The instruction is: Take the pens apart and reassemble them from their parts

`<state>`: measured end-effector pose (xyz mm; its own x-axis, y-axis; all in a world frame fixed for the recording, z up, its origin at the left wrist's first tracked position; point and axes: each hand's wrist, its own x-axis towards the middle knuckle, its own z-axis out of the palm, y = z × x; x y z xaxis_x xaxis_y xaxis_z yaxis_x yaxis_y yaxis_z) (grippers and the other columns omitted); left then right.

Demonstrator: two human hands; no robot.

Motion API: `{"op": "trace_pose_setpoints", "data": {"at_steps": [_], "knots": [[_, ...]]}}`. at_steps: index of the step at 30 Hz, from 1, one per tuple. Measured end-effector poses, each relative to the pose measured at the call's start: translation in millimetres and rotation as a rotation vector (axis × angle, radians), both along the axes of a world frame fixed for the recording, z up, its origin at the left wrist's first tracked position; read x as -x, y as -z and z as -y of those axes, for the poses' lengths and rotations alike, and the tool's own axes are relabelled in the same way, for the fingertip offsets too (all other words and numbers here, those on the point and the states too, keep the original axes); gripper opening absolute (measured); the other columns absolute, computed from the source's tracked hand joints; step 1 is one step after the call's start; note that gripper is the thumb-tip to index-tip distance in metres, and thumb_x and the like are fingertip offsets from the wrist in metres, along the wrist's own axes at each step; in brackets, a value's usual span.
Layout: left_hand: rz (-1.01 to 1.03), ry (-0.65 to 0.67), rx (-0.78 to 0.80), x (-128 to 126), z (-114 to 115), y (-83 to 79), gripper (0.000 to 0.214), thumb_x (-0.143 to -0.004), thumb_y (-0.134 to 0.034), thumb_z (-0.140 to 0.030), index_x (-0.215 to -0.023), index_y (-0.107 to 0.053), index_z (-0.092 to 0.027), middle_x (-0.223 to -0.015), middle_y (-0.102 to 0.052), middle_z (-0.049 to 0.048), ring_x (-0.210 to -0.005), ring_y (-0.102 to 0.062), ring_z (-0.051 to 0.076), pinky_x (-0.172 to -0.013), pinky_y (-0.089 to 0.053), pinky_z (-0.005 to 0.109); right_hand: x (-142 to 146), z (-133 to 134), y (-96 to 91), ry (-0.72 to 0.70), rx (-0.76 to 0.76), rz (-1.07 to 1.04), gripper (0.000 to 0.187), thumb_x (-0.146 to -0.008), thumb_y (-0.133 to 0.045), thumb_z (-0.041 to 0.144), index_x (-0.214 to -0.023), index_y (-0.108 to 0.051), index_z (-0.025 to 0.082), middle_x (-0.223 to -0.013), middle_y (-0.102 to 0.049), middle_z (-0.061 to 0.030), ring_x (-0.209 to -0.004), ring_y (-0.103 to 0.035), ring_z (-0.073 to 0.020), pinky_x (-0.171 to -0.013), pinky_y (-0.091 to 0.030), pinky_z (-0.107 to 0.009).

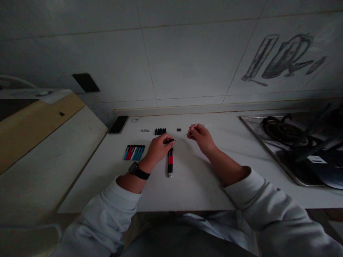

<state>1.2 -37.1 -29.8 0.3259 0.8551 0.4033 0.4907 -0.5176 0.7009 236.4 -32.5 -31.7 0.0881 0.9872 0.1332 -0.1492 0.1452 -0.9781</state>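
Observation:
My left hand (158, 149), with a black watch (138, 170) on its wrist, is closed on a black pen part (169, 141) that points right. My right hand (201, 137) pinches a thin white refill (195, 126) that sticks up and to the right. Two assembled red and black pens (170, 162) lie side by side just below my left hand. A row of several red and blue pen barrels (134, 152) lies to the left. Behind them sit a row of black caps (160, 131), some small springs (145, 130) and a small dark piece (178, 130).
A white counter (187, 185) bears everything. A dark phone (118, 124) lies at the back left by a tiled wall. A gas stove (294, 142) fills the right side. A wooden board (37, 121) slopes at the left.

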Motion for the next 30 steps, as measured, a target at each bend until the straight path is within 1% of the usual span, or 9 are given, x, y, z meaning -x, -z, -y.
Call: {"op": "trace_pose_setpoints", "data": {"at_steps": [2, 5, 7, 10, 12, 15, 18, 25, 30], "knots": [[-0.012, -0.007, -0.008, 1.4, -1.3, 1.7, 0.008, -0.091, -0.071, -0.022, -0.099, -0.070, -0.021, -0.097, -0.076, 0.0035, -0.092, -0.072, 0.018, -0.087, -0.057, 0.033, -25.7, -12.6, -0.5, 0.142, -0.057, 0.203, 0.032, -0.086, -0.068, 0.053, -0.099, -0.060, 0.025, -0.083, -0.064, 0.0007, -0.073, -0.062, -0.0155, -0.078, -0.055, -0.035], [-0.029, -0.011, -0.008, 2.1, -2.8, 4.0, 0.008, -0.090, -0.071, -0.022, -0.099, -0.070, -0.022, -0.098, -0.076, 0.0034, -0.092, -0.072, 0.018, -0.087, -0.057, 0.033, -59.7, -25.5, 2.5, 0.292, -0.039, 0.632, 0.029, -0.092, -0.058, 0.038, -0.117, -0.061, 0.023, -0.086, -0.068, -0.0014, -0.078, -0.064, -0.0183, -0.079, -0.053, -0.034], [-0.038, -0.001, -0.008, 2.0, -3.5, 5.0, 0.008, -0.091, -0.072, -0.022, -0.098, -0.070, -0.022, -0.097, -0.076, 0.0033, -0.092, -0.072, 0.018, -0.087, -0.057, 0.033, -71.0, -28.8, 6.0, 0.328, 0.005, 0.876, 0.036, -0.091, -0.060, 0.031, -0.126, -0.059, 0.021, -0.089, -0.072, -0.0041, -0.082, -0.066, -0.0207, -0.081, -0.050, -0.034], [-0.041, 0.019, -0.001, 2.1, -4.2, 5.7, 0.008, -0.090, -0.072, -0.022, -0.098, -0.069, -0.022, -0.097, -0.076, 0.0034, -0.092, -0.072, 0.018, -0.087, -0.058, 0.034, -70.2, -30.8, 11.1, 0.290, 0.074, 1.101, 0.041, -0.091, -0.063, 0.026, -0.131, -0.058, 0.020, -0.094, -0.076, -0.0078, -0.087, -0.068, -0.0232, -0.080, -0.048, -0.033], [-0.035, 0.024, 0.005, 2.3, -4.5, 5.9, 0.009, -0.090, -0.072, -0.022, -0.099, -0.069, -0.022, -0.098, -0.076, 0.0036, -0.092, -0.073, 0.019, -0.087, -0.058, 0.034, -64.3, -33.5, 13.1, 0.263, 0.107, 1.176, 0.040, -0.092, -0.062, 0.026, -0.131, -0.060, 0.020, -0.099, -0.077, -0.0095, -0.090, -0.069, -0.0241, -0.080, -0.048, -0.032], [-0.032, 0.029, 0.008, 2.7, -4.6, 5.4, 0.009, -0.090, -0.071, -0.022, -0.099, -0.069, -0.022, -0.098, -0.077, 0.0039, -0.093, -0.073, 0.019, -0.087, -0.058, 0.035, -59.1, -39.5, 13.8, 0.280, 0.138, 1.218, 0.037, -0.094, -0.060, 0.028, -0.130, -0.062, 0.020, -0.105, -0.078, -0.0111, -0.095, -0.070, -0.0249, -0.082, -0.049, -0.032], [-0.041, 0.024, 0.010, 3.0, -4.2, 3.9, 0.009, -0.090, -0.072, -0.021, -0.099, -0.069, -0.022, -0.098, -0.077, 0.0036, -0.093, -0.073, 0.019, -0.087, -0.058, 0.035, -62.9, -42.8, 13.0, 0.278, 0.145, 1.255, 0.034, -0.095, -0.059, 0.030, -0.127, -0.067, 0.020, -0.109, -0.077, -0.0113, -0.099, -0.069, -0.0249, -0.085, -0.049, -0.033], [-0.065, 0.013, 0.004, 3.6, -3.4, 2.0, 0.009, -0.090, -0.072, -0.021, -0.098, -0.069, -0.022, -0.097, -0.076, 0.0029, -0.092, -0.072, 0.018, -0.087, -0.057, 0.034, -77.2, -34.1, 14.4, 0.163, 0.093, 1.377, 0.033, -0.093, -0.059, 0.025, -0.120, -0.077, 0.020, -0.117, -0.075, -0.0125, -0.105, -0.068, -0.0252, -0.093, -0.049, -0.033], [-0.060, 0.025, 0.006, 3.7, -3.6, 2.6, 0.009, -0.091, -0.071, -0.020, -0.100, -0.069, -0.022, -0.099, -0.077, 0.0032, -0.093, -0.072, 0.018, -0.087, -0.057, 0.034, -74.1, -33.8, 17.1, 0.151, 0.099, 1.401, 0.034, -0.096, -0.057, 0.028, -0.122, -0.078, 0.021, -0.119, -0.073, -0.0145, -0.105, -0.068, -0.0262, -0.091, -0.049, -0.033]]}}
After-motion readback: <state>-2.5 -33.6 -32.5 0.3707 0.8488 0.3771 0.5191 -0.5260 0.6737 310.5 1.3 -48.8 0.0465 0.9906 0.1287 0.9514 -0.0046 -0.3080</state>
